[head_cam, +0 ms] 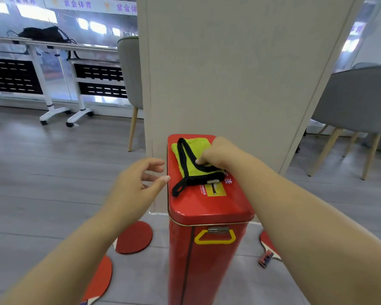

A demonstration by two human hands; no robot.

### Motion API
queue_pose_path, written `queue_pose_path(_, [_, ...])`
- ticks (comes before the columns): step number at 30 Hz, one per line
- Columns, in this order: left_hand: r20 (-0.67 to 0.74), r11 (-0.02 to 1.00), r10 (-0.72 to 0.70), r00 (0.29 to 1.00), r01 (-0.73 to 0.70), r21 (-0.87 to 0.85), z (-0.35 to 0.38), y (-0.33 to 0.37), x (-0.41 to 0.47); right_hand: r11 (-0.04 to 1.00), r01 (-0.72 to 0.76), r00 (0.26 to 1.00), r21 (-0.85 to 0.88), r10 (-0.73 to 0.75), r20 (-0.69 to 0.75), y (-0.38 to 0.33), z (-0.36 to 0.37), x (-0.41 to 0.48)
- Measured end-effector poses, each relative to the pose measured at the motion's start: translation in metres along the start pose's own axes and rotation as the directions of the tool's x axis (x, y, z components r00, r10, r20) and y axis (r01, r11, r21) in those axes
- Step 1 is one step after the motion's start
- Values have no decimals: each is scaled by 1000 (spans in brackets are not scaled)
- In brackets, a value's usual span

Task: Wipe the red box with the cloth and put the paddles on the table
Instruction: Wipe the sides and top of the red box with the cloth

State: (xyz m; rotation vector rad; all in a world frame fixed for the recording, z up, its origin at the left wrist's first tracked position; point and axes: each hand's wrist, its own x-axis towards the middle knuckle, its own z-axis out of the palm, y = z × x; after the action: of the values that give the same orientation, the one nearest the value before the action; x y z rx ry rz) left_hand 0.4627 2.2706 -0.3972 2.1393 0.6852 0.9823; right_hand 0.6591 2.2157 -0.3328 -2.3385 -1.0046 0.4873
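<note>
While my right hand (pixel 216 155) pinches the cloth (pixel 193 156) atop the red box (pixel 207 208) and my left hand (pixel 136 183) hovers open just beside its edge, I should brace the box and wipe in long, flat strokes, the paddles (pixel 134 237) lying on the floor (pixel 53 172) below.

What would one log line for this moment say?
step: wipe box | right hand: grips cloth on red box lid | left hand: open beside box | paddles: on floor

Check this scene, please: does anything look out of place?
Yes. A red paddle and a second paddle lie on the floor left of the red box; a third paddle lies right of it, an odd place for them.
</note>
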Motion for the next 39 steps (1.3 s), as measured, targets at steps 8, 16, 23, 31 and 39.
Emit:
queue_pose_path(8, [-37, 997, 1, 999, -3, -78, 14, 4, -18, 935, -15, 1000, 353, 23, -19, 48, -15, -37])
queue_pose_path(16, [-72, 998, 55, 996, -57, -25, 35, 1, -31, 739, 311, 863, 598, 43, -503, 123, -21, -120])
queue_pose_path(23, [-82, 995, -5, 997, -3, -104, 47, -2, -37, 892, 409, 701, 190, -174, -691, 174, 37, -132])
queue_pose_path(31, [-121, 989, -1, 993, -17, -147, 49, -8, -40, 773, 585, 683, 246, -306, -663, 168, 78, -122])
queue_pose_path(39, [-103, 986, 14, 995, -31, -167, 47, -16, -42, 715, 696, 391, -67, -456, -800, 167, 103, -108])
